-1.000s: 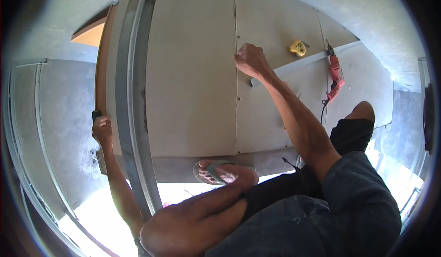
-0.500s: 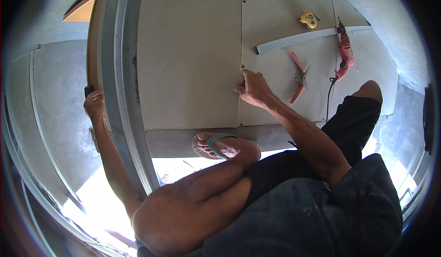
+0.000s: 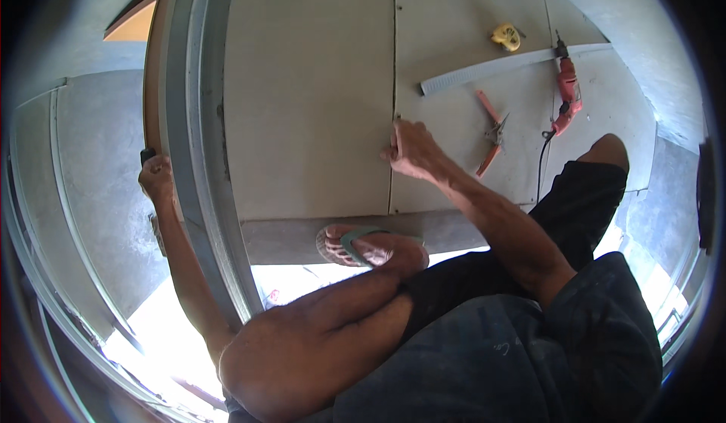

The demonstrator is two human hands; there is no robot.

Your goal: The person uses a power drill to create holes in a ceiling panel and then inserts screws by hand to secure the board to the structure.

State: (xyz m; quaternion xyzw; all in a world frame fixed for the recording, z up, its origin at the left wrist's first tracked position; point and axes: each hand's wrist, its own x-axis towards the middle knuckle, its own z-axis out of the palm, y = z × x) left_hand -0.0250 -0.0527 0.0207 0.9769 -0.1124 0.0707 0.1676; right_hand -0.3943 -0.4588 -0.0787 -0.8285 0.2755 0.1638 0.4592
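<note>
My left hand (image 3: 156, 178) is at the far left, beyond a grey metal stud. Its fingers are closed around a dark handle (image 3: 148, 153), whose black end pokes out above the fist; the rest of that tool is mostly hidden. Over the seam between two pale boards, my right hand (image 3: 414, 149) is closed with fingertips pressed together. Whatever it may pinch is too small or hidden to make out. To the right of that hand lie red-handled snips (image 3: 491, 136), spread apart on the board (image 3: 461, 15).
A red power drill (image 3: 567, 94) with a black cord lies across a long grey metal strip (image 3: 484, 69). Behind the strip sits a yellow tape measure (image 3: 507, 37). The metal stud (image 3: 193, 120) rises between my arms. My sandalled foot (image 3: 370, 246) rests by the board's near edge.
The view has shifted slightly. My right hand has tilted a little at the seam, while my left keeps its grip in about the same place.
</note>
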